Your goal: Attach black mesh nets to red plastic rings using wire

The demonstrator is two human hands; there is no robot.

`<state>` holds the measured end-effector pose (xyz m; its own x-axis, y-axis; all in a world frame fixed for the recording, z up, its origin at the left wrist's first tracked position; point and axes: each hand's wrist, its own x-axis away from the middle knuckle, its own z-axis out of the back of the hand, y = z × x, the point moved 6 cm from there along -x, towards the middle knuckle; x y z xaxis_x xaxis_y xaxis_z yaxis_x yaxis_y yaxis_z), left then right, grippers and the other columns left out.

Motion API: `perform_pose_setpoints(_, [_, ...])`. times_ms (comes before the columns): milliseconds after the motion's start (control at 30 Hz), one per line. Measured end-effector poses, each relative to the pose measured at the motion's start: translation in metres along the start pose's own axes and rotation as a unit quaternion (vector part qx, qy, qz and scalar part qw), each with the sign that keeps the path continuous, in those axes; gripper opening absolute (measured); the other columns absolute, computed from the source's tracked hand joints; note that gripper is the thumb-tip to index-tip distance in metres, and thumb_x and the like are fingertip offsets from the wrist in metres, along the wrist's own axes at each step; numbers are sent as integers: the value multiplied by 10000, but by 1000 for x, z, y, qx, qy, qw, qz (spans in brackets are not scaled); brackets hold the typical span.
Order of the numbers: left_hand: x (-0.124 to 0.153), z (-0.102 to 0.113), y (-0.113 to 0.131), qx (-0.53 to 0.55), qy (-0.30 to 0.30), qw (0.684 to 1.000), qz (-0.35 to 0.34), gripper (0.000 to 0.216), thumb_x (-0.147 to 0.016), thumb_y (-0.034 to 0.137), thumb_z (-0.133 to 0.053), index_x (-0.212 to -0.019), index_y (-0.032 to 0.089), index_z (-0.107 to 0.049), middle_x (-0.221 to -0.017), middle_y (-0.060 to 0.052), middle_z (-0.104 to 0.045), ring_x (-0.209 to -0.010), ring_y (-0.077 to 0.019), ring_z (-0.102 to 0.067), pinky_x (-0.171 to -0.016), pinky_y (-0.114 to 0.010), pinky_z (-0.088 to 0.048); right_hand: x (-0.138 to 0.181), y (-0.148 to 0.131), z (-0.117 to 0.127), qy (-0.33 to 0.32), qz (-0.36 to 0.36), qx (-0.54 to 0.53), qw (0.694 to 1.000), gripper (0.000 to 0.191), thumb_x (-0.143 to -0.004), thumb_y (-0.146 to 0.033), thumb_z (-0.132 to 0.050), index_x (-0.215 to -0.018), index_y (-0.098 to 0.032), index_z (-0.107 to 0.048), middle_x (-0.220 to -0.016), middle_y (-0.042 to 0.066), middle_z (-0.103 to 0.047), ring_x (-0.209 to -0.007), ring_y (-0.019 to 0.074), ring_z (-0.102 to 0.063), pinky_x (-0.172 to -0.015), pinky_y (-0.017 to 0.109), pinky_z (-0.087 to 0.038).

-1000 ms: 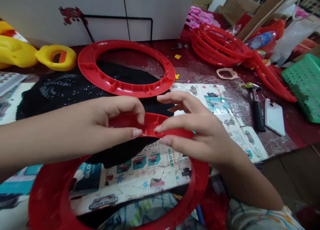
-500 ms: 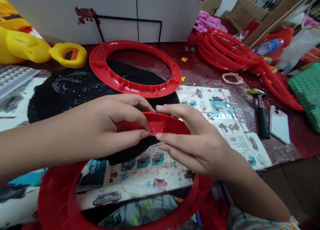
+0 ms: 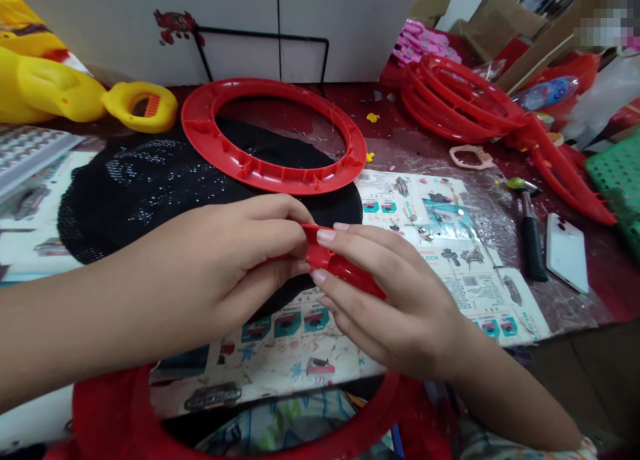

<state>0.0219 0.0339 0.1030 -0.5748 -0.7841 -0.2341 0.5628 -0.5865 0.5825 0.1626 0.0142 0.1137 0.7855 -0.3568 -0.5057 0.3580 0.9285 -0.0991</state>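
A large red plastic ring [image 3: 113, 407] stretches from the lap up to my hands, its far section showing between them. My left hand [image 3: 255, 247] is closed in a pinch against the inner side of that far section. Whatever lies between its thumb and forefinger is hidden. On the other side, my right hand [image 3: 395, 293] grips the rim, forefinger over the top edge and thumb near the left fingertips. Beyond the hands a second red ring [image 3: 200, 123] lies on black mesh fabric [image 3: 115, 200].
Several red rings [image 3: 425, 120] are piled at the back right. A black-handled hammer [image 3: 534, 247] and a white phone [image 3: 567, 250] lie to the right, beside a green basket [image 3: 620, 173]. Yellow plastic pieces [image 3: 143, 123] stand back left. Printed cardboard [image 3: 450, 280] covers the tabletop.
My left fingers have closed in further, and the tiny thing at their tips is out of sight. My right forefinger has come down onto the ring's rim. The view has shifted slightly.
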Motion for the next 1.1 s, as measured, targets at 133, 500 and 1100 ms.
perform_pose_setpoints(133, [-3,1,1,10,2,1000,3,188,-882,159,-447,-805,210,-611,-970,7,-603,-837,-93,-575,-716,-165,-454,4,3,2,25,10,-5,1000,183,-825,-123,-614,-1004,-97,-645,-1217,157,-616,-1164,241,-571,-975,401,-536])
perform_pose_setpoints(500, [-7,-1,-8,73,-29,996,50,212,-870,235,-459,-748,192,-627,-913,13,-607,-798,-90,-568,-720,-170,-443,-3,3,-1,-3,-14,-9,1000,163,-866,-121,-558,-1009,-156,-627,-1314,83,-558,-1242,224,-510,-1044,403,-488])
perform_pose_setpoints(1100, [1,7,-38,345,25,910,229,240,-708,266,-650,-938,199,-672,-924,13,-706,-844,-181,-685,-703,-228,-535,-2,1,-5,41,-8,-1,999,200,-790,-36,-639,-965,-127,-609,-1217,151,-581,-1137,244,-571,-954,429,-542])
